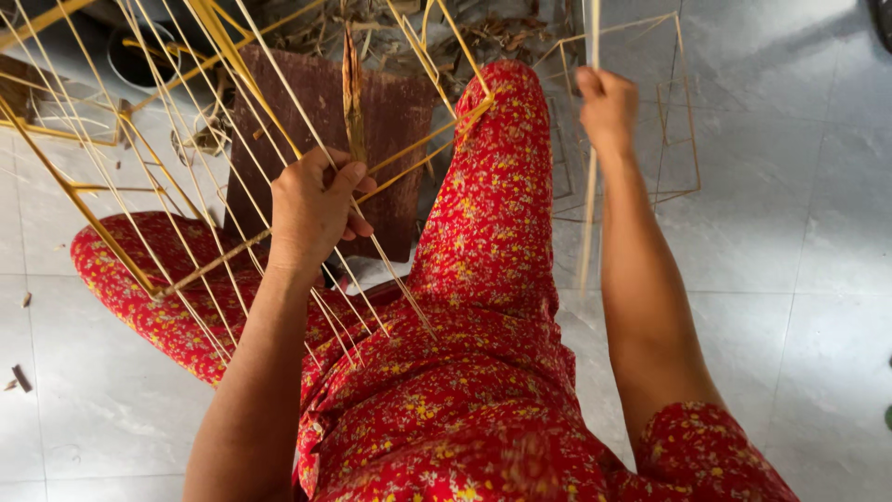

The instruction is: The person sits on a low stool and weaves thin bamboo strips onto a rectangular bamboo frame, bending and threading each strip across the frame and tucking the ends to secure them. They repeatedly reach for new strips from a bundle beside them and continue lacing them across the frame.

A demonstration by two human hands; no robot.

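A frame (139, 186) of thin bamboo sticks leans over the person's left knee and thigh, which are clothed in red floral cloth. The left hand (311, 209) is closed around several of its sticks. The right hand (607, 107), raised beyond the right knee, grips one long strip (589, 214) upright. A brown board (395, 139) lies on the tiled floor (790, 232) behind the frame.

Informal home craft workspace: pale tiled floor (799, 186), bamboo-strip frames (641, 112), loose bamboo strips (186, 139), brown board (400, 139), dry leaf scraps (492, 33).
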